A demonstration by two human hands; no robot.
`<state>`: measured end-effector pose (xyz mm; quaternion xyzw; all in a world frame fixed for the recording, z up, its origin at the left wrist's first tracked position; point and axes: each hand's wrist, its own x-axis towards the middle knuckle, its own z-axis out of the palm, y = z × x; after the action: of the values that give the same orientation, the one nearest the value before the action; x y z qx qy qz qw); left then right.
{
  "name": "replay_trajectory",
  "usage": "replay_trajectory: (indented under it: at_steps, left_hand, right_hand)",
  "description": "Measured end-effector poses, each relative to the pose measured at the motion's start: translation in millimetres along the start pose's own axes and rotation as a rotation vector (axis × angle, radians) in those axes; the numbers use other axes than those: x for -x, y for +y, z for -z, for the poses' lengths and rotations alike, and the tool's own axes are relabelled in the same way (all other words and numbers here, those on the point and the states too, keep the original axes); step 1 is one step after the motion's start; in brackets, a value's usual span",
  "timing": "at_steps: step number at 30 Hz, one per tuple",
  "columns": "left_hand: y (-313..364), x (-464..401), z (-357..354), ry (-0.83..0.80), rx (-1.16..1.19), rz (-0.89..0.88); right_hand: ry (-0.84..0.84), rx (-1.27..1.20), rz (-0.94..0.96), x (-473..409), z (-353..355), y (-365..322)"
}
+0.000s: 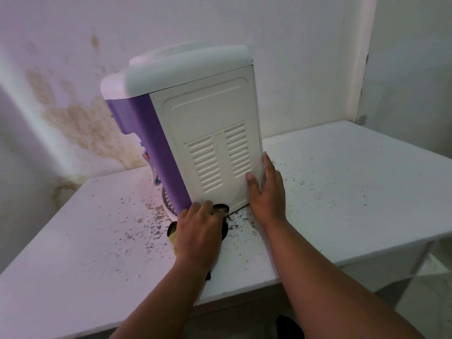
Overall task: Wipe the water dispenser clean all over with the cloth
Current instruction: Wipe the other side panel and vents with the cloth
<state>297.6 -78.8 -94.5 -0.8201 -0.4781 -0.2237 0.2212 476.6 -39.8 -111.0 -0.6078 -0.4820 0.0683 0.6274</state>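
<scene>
Water dispenser [208,133]: white body with purple front panel, white rounded top; stands on the table toward its far left, tilted, its near bottom edge lifted; vented back panel faces near.
Taps: small red and blue fittings on the far-left face [146,156], partly hidden.
Left hand [198,228]: at the near bottom corner of the dispenser, fingers curled down over the cloth, knuckles touching the purple edge.
Cloth [173,237]: dark with a yellowish patch, mostly covered by the left hand; lies on the table just under the raised edge.
Right hand [266,189]: fingers straight and together, flat along the right bottom corner of the back panel, thumb laid on the vented face.
Table [354,187]: white top, scattered with dark specks and brownish smears, thickest around the dispenser's base and to its near left; a near corner sits just right of the forearms.
Wall [73,123]: white, with large brown stains on the left behind the dispenser, running down to table level.
Corner: a wall edge rises at far right [364,57].
Floor: pale tiles at near right [430,285]; a dark object at the bottom edge cannot be identified.
</scene>
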Motion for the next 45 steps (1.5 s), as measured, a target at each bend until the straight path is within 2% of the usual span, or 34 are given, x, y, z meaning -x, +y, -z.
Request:
replay_trajectory:
  at_steps: [3, 7, 9, 11, 15, 17, 21, 25, 28, 33, 41, 45]
  left_hand:
    - [2.6, -4.6, 2.9, 0.064, 0.002, 0.046]
    - [0.1, -39.4, 15.9, 0.335, 0.046, 0.103]
    - [-0.1, -52.5, 18.4, 0.419, 0.056, 0.086]
    - [0.8, -49.6, 13.7, 0.389, 0.052, 0.014]
    - [-0.5, -23.8, 0.7, 0.196, 0.05, -0.1]
    - [-3.1, -25.5, 2.1, 0.245, 0.07, -0.066]
    - [-5.7, -53.9, 27.3, 0.472, 0.109, 0.043]
    - [-1.6, -82.5, 53.9, 0.582, 0.144, 0.127]
    - [7.2, -87.1, 56.4, 0.577, 0.144, 0.129]
    - [11.2, -66.8, 38.1, 0.418, 0.121, 0.051]
    - [-5.1, -108.1, 68.6, 0.699, 0.144, 0.153]
    - [2.3, -105.3, 66.5, 0.635, 0.127, 0.101]
  right_hand:
    - [0.003, -0.003, -0.001, -0.1, -1.1, 0.8]
    - [-0.002, 0.004, 0.022, -1.8, -1.9, 2.4]
    - [0.0, -0.002, 0.027, -2.5, -1.7, 3.7]
    - [0.0, -0.01, 0.024, -2.5, -1.4, 4.4]
    - [0.001, 0.003, 0.014, -1.4, -1.9, 3.7]
    - [0.006, -0.003, 0.012, -0.9, -1.9, 2.9]
    - [0.01, -0.007, 0.035, -0.9, -1.8, 3.7]
    - [0.022, -0.026, 0.01, -1.1, -2.5, 2.7]
    - [0.031, -0.036, -0.005, 0.2, -1.9, 1.3]
    - [0.024, -0.057, 0.0, 1.9, 0.6, 0.3]
    - [0.013, -0.098, -0.029, 0.7, -0.2, 1.6]
    - [0.021, -0.065, -0.022, 1.1, 0.1, 2.1]
